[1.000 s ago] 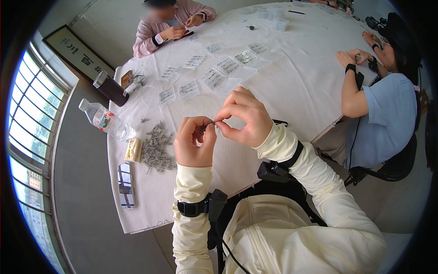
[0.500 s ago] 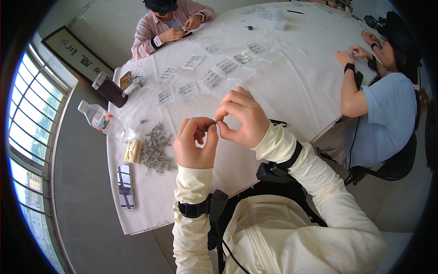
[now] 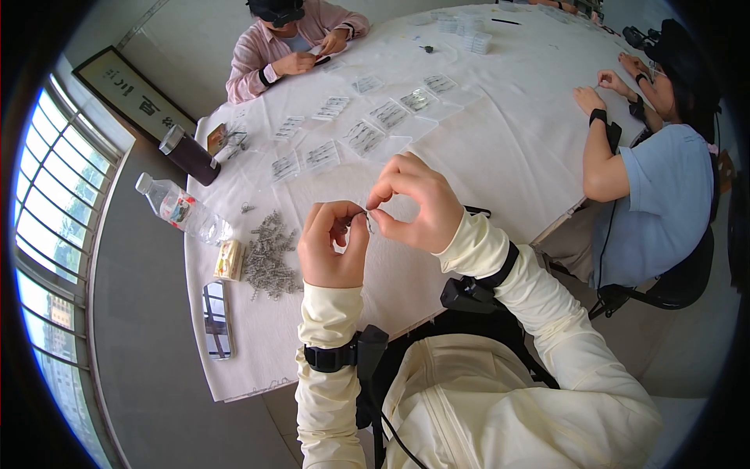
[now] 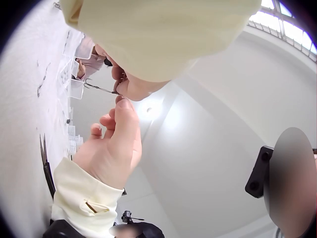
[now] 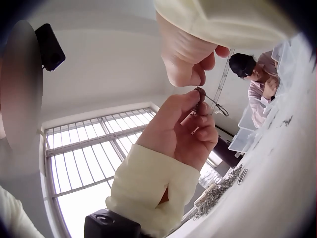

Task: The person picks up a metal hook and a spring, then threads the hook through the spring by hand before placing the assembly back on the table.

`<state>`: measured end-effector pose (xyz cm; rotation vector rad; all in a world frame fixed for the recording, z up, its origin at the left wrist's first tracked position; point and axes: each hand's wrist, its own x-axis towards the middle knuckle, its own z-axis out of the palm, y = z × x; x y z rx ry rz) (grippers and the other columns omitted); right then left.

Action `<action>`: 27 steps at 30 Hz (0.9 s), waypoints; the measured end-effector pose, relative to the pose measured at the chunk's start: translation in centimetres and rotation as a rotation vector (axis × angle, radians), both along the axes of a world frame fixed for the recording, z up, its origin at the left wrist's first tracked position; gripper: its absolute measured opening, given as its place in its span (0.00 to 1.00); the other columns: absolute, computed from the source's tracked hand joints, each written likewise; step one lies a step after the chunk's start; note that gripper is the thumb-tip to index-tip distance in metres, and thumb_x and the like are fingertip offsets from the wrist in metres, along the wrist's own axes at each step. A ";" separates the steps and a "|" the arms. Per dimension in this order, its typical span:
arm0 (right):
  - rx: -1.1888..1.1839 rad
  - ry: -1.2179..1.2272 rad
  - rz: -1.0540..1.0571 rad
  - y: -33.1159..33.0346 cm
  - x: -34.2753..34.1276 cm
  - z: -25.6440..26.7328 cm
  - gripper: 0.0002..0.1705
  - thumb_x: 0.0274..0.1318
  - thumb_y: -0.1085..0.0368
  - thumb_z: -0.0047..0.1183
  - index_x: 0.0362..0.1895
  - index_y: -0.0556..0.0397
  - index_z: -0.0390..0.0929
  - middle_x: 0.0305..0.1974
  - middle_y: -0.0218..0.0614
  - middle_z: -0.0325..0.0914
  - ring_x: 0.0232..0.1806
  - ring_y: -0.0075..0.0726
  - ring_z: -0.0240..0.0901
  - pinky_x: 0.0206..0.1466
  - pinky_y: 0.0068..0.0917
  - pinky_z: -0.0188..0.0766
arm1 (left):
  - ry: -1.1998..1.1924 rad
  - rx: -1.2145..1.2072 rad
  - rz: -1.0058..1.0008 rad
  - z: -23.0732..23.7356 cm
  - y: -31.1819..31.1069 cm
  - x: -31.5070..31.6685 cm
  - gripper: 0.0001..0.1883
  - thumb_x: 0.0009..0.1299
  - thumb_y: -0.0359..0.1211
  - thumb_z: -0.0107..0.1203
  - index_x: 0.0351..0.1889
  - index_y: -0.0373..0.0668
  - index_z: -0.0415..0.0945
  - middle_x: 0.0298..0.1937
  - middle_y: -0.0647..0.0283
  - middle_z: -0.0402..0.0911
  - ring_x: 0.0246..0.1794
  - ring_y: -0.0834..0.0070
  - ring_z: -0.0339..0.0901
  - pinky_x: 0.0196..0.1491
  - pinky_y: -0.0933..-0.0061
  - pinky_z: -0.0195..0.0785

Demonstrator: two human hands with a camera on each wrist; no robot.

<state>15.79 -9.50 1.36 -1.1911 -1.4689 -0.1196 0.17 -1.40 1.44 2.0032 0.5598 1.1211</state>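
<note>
Pinching a thin, dark wire piece [image 4: 101, 89] between thumb and fingers, your left hand [image 3: 336, 242] holds it raised above the white-covered bench [image 3: 508, 133], its curved, hook-like end jutting out beyond your fingertips. Your right hand [image 3: 426, 199] meets it fingertip to fingertip, thumb and forefinger brought close together and curved; whether they grip the wire's near end cannot be told, as the fingers hide it. Just left of your left hand lies a tangled heap of metal coils [image 3: 269, 254], with a small yellow-and-white packet [image 3: 228, 259] at its outer edge. Farther left rests a clear plastic bottle [image 3: 180, 205] with a red-marked label, and beyond it a dark tumbler [image 3: 190, 154]; a phone [image 3: 218, 319] lies left of your left sleeve, nearer you. Ahead of both hands, clear plastic trays [image 3: 366, 136] spread across the cloth, several bearing rows of slender dark pieces. Scissors [image 4: 47, 171] lie beside your right hand. Across the bench sits a person in a pink shirt [image 3: 254, 66]; off to your right, another in light blue [image 3: 664, 176].
</note>
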 end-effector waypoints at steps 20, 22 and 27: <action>0.005 -0.121 -0.093 0.3 0.1 -0.2 0.09 0.39 0.76 0.61 0.27 0.49 0.76 0.31 0.27 0.73 0.38 0.37 0.69 0.44 0.32 0.68 | 0.052 0.131 0.010 0.6 -0.6 0.1 0.05 0.66 0.21 0.60 0.38 0.35 0.80 0.35 0.68 0.77 0.29 0.85 0.67 0.32 0.81 0.62; 0.002 -0.086 -0.076 0.4 0.0 -0.3 0.09 0.39 0.76 0.60 0.27 0.50 0.76 0.31 0.28 0.73 0.38 0.36 0.69 0.43 0.32 0.68 | 0.056 0.134 0.010 0.6 -0.7 0.1 0.05 0.65 0.21 0.60 0.38 0.35 0.80 0.35 0.68 0.77 0.29 0.85 0.67 0.32 0.81 0.62; -0.048 0.082 0.029 0.3 0.2 -0.5 0.07 0.43 0.74 0.59 0.28 0.51 0.75 0.32 0.29 0.73 0.36 0.31 0.68 0.42 0.30 0.66 | 0.086 0.148 0.049 0.7 -0.7 0.0 0.04 0.68 0.21 0.59 0.40 0.35 0.80 0.34 0.69 0.78 0.31 0.86 0.68 0.34 0.82 0.63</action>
